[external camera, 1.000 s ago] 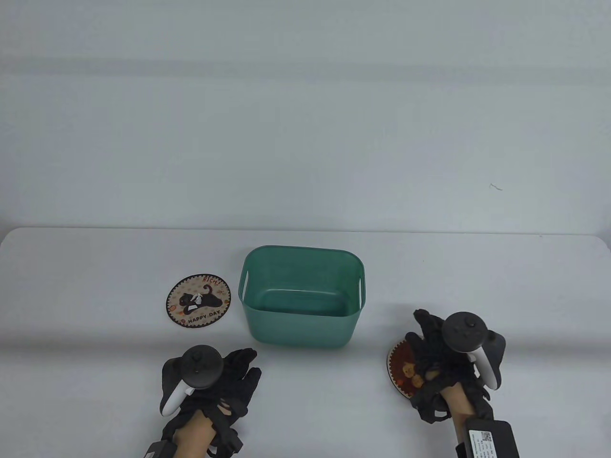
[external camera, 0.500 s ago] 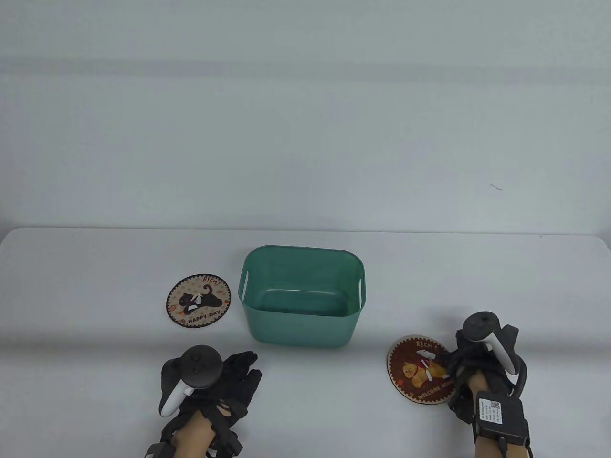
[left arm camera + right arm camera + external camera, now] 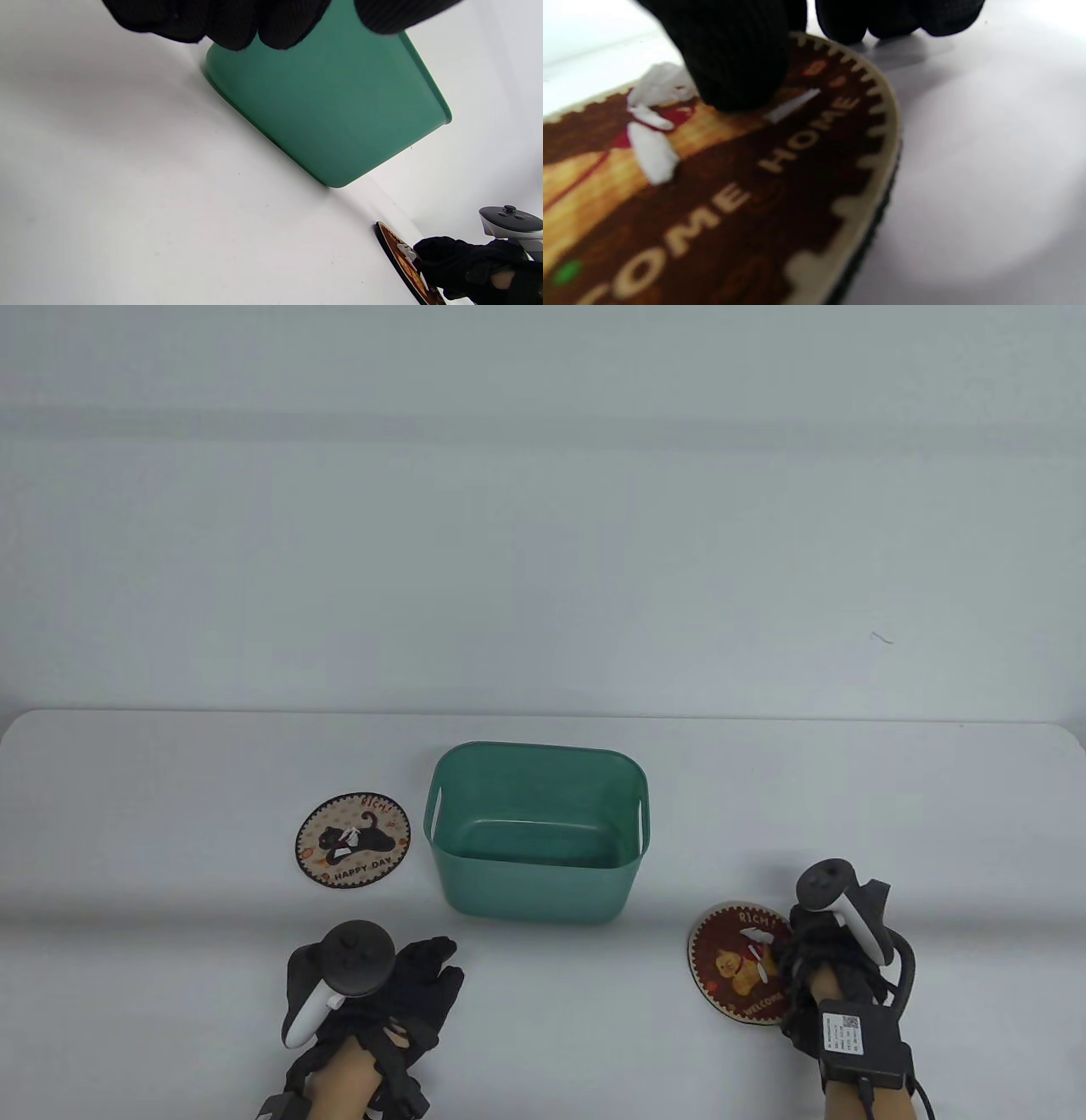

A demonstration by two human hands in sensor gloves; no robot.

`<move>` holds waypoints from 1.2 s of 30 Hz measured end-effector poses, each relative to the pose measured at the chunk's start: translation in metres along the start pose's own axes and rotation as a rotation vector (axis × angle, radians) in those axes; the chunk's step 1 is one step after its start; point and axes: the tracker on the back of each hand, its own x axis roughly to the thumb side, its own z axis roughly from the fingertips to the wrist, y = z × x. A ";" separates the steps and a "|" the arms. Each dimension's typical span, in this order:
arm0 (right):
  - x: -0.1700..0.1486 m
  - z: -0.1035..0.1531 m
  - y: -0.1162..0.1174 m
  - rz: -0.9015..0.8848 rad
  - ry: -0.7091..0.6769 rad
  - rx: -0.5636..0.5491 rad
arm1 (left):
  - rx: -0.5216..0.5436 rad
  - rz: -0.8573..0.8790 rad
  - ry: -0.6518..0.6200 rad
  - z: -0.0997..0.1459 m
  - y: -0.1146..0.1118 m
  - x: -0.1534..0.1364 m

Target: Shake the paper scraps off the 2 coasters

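Observation:
A round brown bear coaster (image 3: 730,976) lies right of the bin with white paper scraps (image 3: 755,934) on it. My right hand (image 3: 785,946) pinches its right rim. In the right wrist view the thumb (image 3: 738,63) presses down on the coaster (image 3: 734,203) beside the scraps (image 3: 651,152), and the other fingers (image 3: 895,17) curl past its edge. A black cat coaster (image 3: 352,840) with scraps (image 3: 344,840) lies left of the bin, untouched. My left hand (image 3: 428,971) rests flat and empty on the table, in front of the bin's left corner.
A green plastic bin (image 3: 539,891) stands between the two coasters; its inside looks empty. The left wrist view shows the bin's wall (image 3: 331,106) and, beyond it, the bear coaster (image 3: 398,258) with the right hand (image 3: 462,267). The white table's (image 3: 170,780) far edge runs behind the bin.
My right hand slid off the top of the bear coaster to its right rim, uncovering the scraps, and now pinches that rim. The left hand has stayed put.

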 end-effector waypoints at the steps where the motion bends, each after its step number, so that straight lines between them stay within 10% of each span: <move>1: 0.001 0.001 -0.001 0.008 -0.012 -0.020 | -0.007 0.003 -0.001 -0.001 -0.001 0.000; 23: -0.051 0.023 -0.002 -0.551 0.053 0.056 | -0.096 0.006 0.019 -0.011 -0.012 -0.002; 36: -0.057 0.081 -0.020 -1.127 -0.115 -0.174 | -0.082 0.073 -0.046 -0.007 -0.020 0.006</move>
